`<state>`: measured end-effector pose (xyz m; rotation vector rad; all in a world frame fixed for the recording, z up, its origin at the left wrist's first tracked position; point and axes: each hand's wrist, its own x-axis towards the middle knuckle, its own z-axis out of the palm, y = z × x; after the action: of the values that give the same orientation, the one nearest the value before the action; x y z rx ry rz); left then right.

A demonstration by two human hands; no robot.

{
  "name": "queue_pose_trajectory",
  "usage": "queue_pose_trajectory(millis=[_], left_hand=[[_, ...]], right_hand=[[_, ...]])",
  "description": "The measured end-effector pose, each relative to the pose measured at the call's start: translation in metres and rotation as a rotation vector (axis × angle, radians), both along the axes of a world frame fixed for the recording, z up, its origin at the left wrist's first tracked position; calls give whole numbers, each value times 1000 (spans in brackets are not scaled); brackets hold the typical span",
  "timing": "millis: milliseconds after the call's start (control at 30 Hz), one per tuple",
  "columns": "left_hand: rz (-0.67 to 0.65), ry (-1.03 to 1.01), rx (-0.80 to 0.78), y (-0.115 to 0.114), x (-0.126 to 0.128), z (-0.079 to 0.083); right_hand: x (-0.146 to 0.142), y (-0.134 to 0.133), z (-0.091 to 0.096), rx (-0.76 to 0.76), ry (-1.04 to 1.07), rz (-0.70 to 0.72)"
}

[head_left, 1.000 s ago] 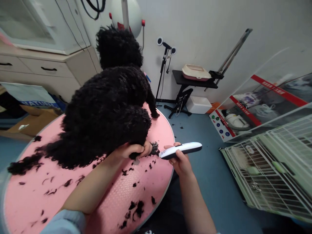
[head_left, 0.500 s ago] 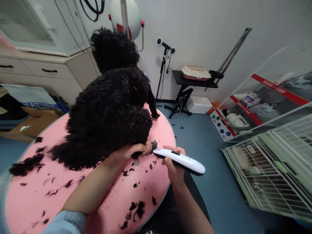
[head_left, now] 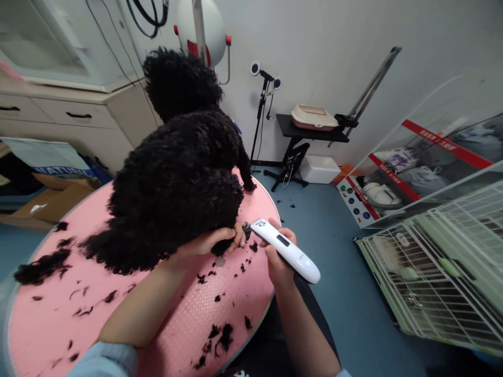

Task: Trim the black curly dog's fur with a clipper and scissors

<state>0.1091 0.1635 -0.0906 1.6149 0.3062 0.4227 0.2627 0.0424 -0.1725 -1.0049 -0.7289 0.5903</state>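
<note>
A black curly-haired dog [head_left: 176,173] sits on a round pink grooming table [head_left: 165,324], facing away from me. My left hand [head_left: 214,242] is closed around the dog's hind paw at the table's right side. My right hand [head_left: 277,256] grips a white electric clipper [head_left: 285,248], its head touching the paw just beyond my left fingers. Clumps of cut black fur [head_left: 220,335] lie scattered over the table.
A white wire cage [head_left: 440,272] stands on the blue floor at right, with glass panels behind it. A small black stand [head_left: 310,133] with a pink tray is by the back wall. Drawers [head_left: 74,112] and cardboard sit at left.
My right hand has swung the clipper from lying level and pointing right to angling up-left, bringing its head against the paw. My left hand has kept its hold on the paw.
</note>
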Motion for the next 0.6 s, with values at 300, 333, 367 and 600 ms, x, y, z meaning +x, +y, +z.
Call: queue_pose_trajectory(millis=[300, 333, 367, 600], left_hand=[[236, -91, -122, -3, 14, -20], [243, -100, -151, -3, 14, -23], [245, -100, -172, -3, 15, -25], [134, -43, -128, 2, 9, -31]], right_hand=[[36, 13, 5, -46, 382, 108], [40, 15, 9, -40, 384, 133], [43, 17, 12, -37, 379, 160], [45, 31, 37, -49, 189, 364]])
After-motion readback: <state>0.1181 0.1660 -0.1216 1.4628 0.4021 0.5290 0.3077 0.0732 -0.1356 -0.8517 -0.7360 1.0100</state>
